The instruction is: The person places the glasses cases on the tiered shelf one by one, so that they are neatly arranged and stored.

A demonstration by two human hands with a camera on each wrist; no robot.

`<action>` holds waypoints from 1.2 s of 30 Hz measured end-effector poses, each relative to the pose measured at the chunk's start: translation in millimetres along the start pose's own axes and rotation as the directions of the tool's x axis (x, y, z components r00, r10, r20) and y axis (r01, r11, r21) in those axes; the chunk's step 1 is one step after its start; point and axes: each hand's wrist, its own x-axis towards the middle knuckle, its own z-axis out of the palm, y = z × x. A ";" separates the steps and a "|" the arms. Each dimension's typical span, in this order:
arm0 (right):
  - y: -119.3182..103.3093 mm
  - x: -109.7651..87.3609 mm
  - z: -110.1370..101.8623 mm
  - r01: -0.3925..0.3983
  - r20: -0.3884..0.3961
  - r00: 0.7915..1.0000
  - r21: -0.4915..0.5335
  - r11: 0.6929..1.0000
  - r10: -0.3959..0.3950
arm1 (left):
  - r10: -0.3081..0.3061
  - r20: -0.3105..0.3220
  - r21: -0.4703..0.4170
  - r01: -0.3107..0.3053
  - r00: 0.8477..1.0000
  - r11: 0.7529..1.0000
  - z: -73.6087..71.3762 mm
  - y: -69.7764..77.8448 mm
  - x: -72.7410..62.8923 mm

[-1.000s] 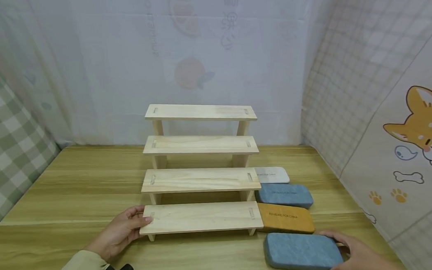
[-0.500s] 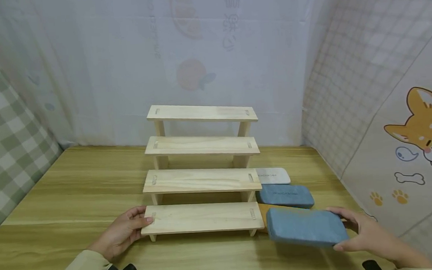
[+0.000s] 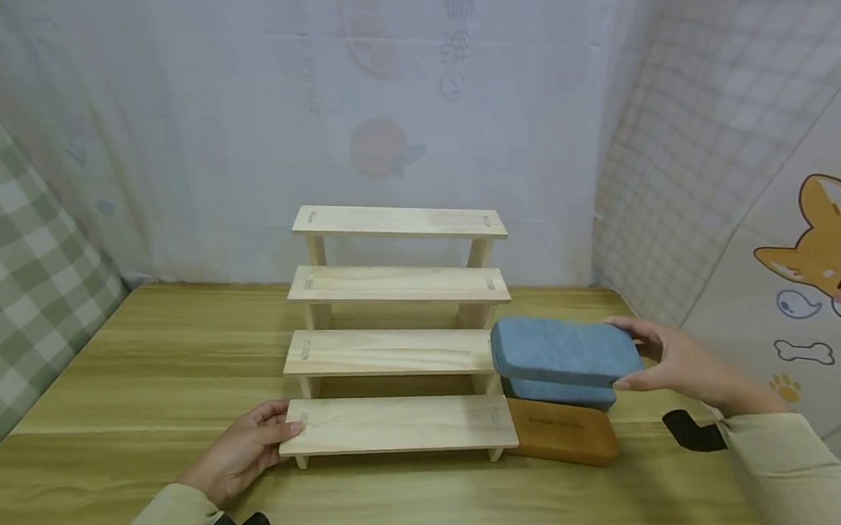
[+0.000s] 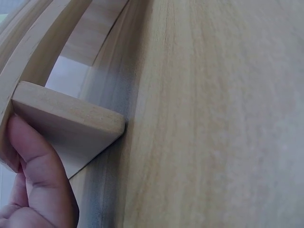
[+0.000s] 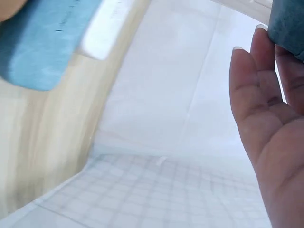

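A blue glasses case (image 3: 563, 350) is held up by its right end in my right hand (image 3: 676, 366), thumb at the front and fingers behind. It hangs above a second blue case (image 3: 558, 390) and overlaps the right end of a shelf in the head view. My left hand (image 3: 240, 450) pinches the left end of the lowest board of a pale wooden stepped rack (image 3: 401, 423). In the left wrist view, a finger (image 4: 40, 161) lies under that board beside the rack's leg (image 4: 71, 118).
An orange-brown case (image 3: 564, 430) lies on the wooden table (image 3: 377, 506) right of the rack. A white case (image 5: 107, 31) lies beyond the lower blue one. White cloth (image 3: 240, 145) hangs behind, and a printed cloth wall (image 3: 739, 275) stands at the right.
My right hand has lifted the blue case off the table and carried it up and away from me, past the orange-brown case. My left hand stays on the lowest board.
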 end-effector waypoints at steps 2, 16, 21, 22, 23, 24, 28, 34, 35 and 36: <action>-7.8 8.6 -3.4 -0.001 -0.011 1.000 0.001 1.000 0.001 | 0.002 0.004 -0.003 -0.002 1.000 1.000 -0.2 0.1 0.0; -50.2 67.3 -25.3 -0.034 -0.030 0.999 -0.071 0.997 0.032 | 0.022 0.006 -0.015 -0.022 1.000 1.000 0.4 -3.6 1.8; -64.5 85.9 -31.1 -0.019 -0.038 0.999 -0.067 0.998 0.017 | 0.038 0.011 -0.017 -0.038 0.999 0.999 0.9 -4.0 1.9; -67.3 90.1 -31.9 -0.020 -0.035 0.999 -0.072 0.997 0.018 | 0.038 0.008 -0.019 -0.038 0.999 0.999 0.8 -4.1 1.7; -70.0 94.4 -32.7 -0.025 -0.035 0.999 -0.070 0.997 0.023 | 0.038 0.006 -0.018 -0.038 0.999 0.999 0.8 -4.1 1.5; -73.0 98.1 -33.5 -0.032 -0.031 0.999 -0.072 0.997 0.030 | 0.037 0.005 -0.018 -0.037 0.999 0.999 0.7 -4.0 1.3; -82.3 112.4 -35.9 -0.051 -0.032 0.998 -0.067 0.996 0.049 | 0.031 0.004 -0.011 -0.031 1.000 0.999 1.4 -3.2 1.0; -95.1 134.4 -33.4 -0.044 -0.025 0.999 -0.012 0.999 0.044 | 0.037 -0.005 -0.033 -0.037 0.999 0.999 2.2 -3.3 2.4; -97.6 138.2 -32.5 -0.041 -0.023 0.999 -0.007 0.999 0.041 | 0.040 -0.005 -0.036 -0.040 0.999 0.999 2.2 -3.6 2.5; -100.0 142.2 -31.6 -0.038 -0.018 0.999 0.005 0.999 0.038 | 0.042 -0.006 -0.038 -0.042 0.999 0.998 2.3 -3.8 2.5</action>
